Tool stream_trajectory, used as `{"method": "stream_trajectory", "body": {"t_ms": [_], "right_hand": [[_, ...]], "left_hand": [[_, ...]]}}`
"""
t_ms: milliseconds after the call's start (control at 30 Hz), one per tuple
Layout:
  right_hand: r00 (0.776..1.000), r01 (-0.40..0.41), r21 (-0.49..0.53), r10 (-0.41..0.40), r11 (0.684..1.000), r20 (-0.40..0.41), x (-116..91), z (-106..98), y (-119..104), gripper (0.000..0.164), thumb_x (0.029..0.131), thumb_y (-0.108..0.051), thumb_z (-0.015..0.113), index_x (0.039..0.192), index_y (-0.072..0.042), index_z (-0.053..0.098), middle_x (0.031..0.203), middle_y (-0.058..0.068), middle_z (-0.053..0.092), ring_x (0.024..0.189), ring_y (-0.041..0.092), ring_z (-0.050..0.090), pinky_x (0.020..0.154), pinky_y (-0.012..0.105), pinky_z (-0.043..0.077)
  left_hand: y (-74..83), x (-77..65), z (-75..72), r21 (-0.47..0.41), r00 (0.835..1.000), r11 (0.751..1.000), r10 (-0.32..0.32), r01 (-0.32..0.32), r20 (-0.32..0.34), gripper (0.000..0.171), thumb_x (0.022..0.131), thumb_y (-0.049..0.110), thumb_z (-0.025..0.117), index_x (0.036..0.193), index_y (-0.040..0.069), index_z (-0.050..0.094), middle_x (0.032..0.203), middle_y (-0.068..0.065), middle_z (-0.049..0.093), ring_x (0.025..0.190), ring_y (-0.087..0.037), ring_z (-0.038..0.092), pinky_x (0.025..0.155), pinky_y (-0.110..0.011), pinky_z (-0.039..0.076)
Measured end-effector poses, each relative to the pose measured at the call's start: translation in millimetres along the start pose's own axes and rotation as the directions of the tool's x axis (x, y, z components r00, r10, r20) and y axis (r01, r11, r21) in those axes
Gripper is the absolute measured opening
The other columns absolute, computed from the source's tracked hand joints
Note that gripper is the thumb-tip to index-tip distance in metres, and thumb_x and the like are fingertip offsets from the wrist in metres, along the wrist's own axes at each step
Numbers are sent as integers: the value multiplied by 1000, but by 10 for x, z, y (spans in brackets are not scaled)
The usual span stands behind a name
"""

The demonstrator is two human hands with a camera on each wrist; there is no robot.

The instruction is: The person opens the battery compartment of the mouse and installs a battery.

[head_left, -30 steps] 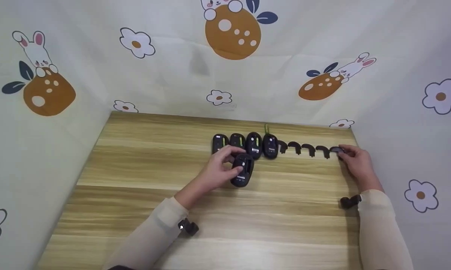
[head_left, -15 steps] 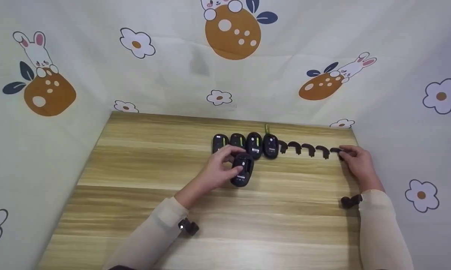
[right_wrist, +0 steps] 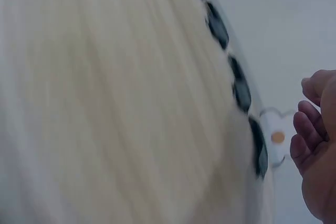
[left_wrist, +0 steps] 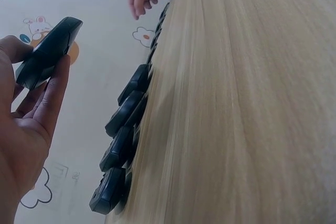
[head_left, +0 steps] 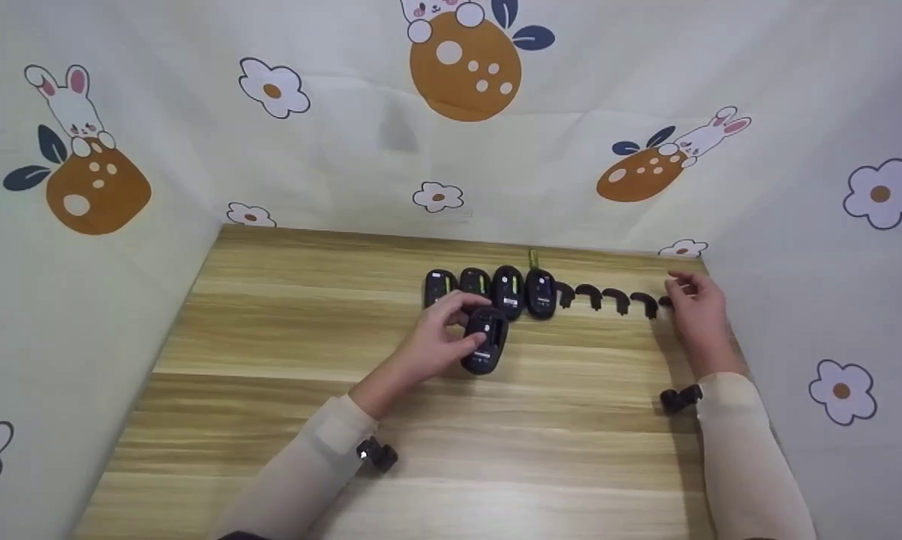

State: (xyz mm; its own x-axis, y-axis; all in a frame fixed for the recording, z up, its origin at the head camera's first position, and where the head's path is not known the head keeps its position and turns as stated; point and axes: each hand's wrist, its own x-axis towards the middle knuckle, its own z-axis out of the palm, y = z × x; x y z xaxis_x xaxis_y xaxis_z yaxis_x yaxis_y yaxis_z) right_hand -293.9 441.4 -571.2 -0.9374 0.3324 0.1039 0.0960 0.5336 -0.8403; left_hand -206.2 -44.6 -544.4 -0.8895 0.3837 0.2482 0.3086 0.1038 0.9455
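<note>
My left hand [head_left: 440, 335] holds a black computer mouse [head_left: 484, 356] above the table, its underside with a dark battery slot facing up. In the left wrist view that mouse [left_wrist: 51, 51] sits between thumb and fingers. My right hand [head_left: 699, 311] hovers at the far right with loosely bent fingers and nothing visible in them. Just beside it lies a black curved mouse cover [head_left: 665, 302], partly hidden by the hand. More such covers [head_left: 616, 300] lie in a line to its left; the right wrist view shows them blurred.
Several upturned mice [head_left: 509, 292] stand in a row at the back of the wooden table [head_left: 331, 300], some with green batteries in their slots. A green battery [head_left: 533, 259] sticks out behind the rightmost mouse. A printed cloth [head_left: 331, 150] hangs around the table.
My right hand has let go of the rightmost cover, lifted off it and shifted slightly left and back. My left hand and its mouse have stayed in place.
</note>
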Motion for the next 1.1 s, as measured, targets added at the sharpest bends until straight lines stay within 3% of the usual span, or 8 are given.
{"method": "stream_trajectory", "body": {"t_ms": [133,367,767,1100], "right_hand": [[996,75,60,-78,995,43,5,204,-201,38,110,-21,68,139,3,69,116,8,66,99,13,57,73,16,51],[968,224,82,-231,971,101,21,518,-495,26,106,-5,69,130,5,71,106,8,65,93,12,58,73,16,50],[910,285,110,-304,952,282,55,1068,-826,33,109,-13,70,136,6,68,114,19,67,96,20,58,78,20,49],[892,299,33,-292,954,346,64,1389,-1002,37,107,-14,73,137,7,67,110,18,67,94,24,61,78,28,50]], "left_hand": [[-1,-3,-8,13,1000,1000,6,-6,0,48,95,2,81,140,13,69,135,-7,63,114,-30,70,96,-36,65],[-10,-11,-19,-1,1000,1000,10,-10,0,48,95,3,81,140,13,69,135,-9,62,112,-29,70,94,-38,65],[-28,-8,-29,13,999,999,44,-44,-5,48,94,1,81,140,8,69,132,-9,65,109,-24,70,95,-36,65],[-9,-12,-22,-8,1000,1000,29,-29,-2,47,94,0,81,139,8,68,133,-10,63,110,-31,70,92,-36,66]]}}
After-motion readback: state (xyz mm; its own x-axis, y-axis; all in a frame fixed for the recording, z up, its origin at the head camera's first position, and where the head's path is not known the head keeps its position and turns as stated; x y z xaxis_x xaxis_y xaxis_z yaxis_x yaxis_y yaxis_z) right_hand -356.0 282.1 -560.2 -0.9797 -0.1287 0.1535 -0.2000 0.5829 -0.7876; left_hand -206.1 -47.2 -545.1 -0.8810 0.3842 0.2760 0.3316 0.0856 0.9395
